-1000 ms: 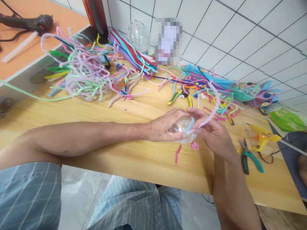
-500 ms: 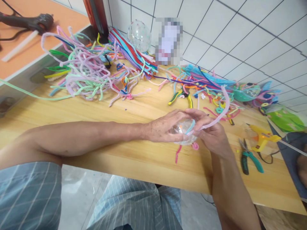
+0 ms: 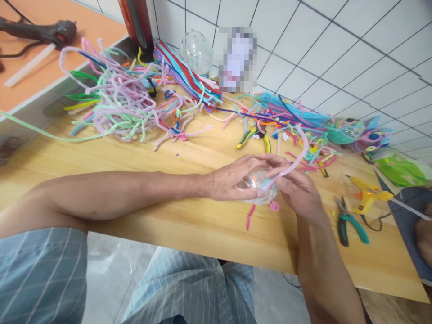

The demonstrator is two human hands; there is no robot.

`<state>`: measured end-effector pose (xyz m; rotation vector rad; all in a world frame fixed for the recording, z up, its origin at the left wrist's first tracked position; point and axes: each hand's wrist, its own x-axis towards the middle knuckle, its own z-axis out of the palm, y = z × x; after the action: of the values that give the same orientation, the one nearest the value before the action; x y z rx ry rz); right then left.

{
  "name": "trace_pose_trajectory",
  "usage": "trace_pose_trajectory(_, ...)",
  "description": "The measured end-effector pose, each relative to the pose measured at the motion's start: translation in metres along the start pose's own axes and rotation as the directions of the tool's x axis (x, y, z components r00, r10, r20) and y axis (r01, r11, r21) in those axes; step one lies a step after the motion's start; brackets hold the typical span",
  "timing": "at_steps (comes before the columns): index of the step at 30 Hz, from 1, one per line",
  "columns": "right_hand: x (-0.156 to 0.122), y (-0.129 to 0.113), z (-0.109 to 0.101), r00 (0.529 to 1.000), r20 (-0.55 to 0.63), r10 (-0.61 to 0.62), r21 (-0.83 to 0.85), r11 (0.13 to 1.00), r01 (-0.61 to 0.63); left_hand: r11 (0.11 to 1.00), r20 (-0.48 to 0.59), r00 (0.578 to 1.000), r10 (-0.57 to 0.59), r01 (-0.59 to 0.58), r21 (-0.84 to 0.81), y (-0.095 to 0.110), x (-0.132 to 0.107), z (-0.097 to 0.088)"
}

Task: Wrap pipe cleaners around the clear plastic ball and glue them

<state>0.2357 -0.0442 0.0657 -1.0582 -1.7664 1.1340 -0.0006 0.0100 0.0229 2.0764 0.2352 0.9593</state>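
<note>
My left hand (image 3: 232,180) is wrapped round a clear plastic ball (image 3: 269,196), gripping it above the table. A lilac pipe cleaner (image 3: 300,155) runs from the ball's front and curves up to the right. A short light-blue piece (image 3: 265,183) lies against the ball beside it. On the ball's right side, my right hand (image 3: 299,189) has its fingers and thumb closed about the lilac pipe cleaner near the ball. The fingers partly cover the ball. Just below, a pink coil (image 3: 274,206) and a short pink strip (image 3: 249,218) show on the table.
Tangled pipe cleaners (image 3: 121,99) and a striped bundle (image 3: 189,74) lie at the back left. Yellow-black pliers (image 3: 258,133) are behind my hands. On the right are teal pliers (image 3: 349,222), a yellow glue gun (image 3: 369,194) and a green fish-like ball (image 3: 346,130). Another clear ball (image 3: 196,51) stands by the wall.
The lilac pipe cleaner's free end has swung left, and its lower part lies closer along the ball. My right fingers have shifted on it. My left hand keeps its hold.
</note>
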Motion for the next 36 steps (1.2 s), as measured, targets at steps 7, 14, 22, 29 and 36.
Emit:
trace_pose_trajectory(7, 0.001, -0.002, 0.001, 0.999, 0.008, 0.033, -0.013, 0.999, -0.033, 0.999, -0.017, 0.999, 0.048, -0.048, 0.013, -0.002, 0.000, 0.002)
trace_pose_trajectory(14, 0.003, -0.012, 0.004, 0.999, 0.010, 0.047, -0.087, 0.995, -0.046, 0.999, -0.039, 0.999, 0.019, -0.018, 0.028, -0.007, -0.002, 0.004)
trace_pose_trajectory(22, 0.003, -0.019, 0.006, 0.998, 0.021, 0.055, -0.170, 0.984, -0.051, 0.999, -0.034, 0.999, 0.007, -0.005, 0.042, -0.006, -0.003, 0.004)
trace_pose_trajectory(29, 0.003, -0.025, 0.004, 0.999, 0.048, -0.019, -0.264, 0.964, 0.031, 0.998, -0.034, 0.999, 0.026, -0.024, 0.051, -0.006, -0.003, 0.005)
trace_pose_trajectory(36, 0.001, -0.027, 0.009, 0.999, 0.022, 0.040, -0.190, 0.981, -0.035, 0.999, -0.024, 1.000, 0.004, -0.004, 0.039, -0.005, -0.002, 0.003)
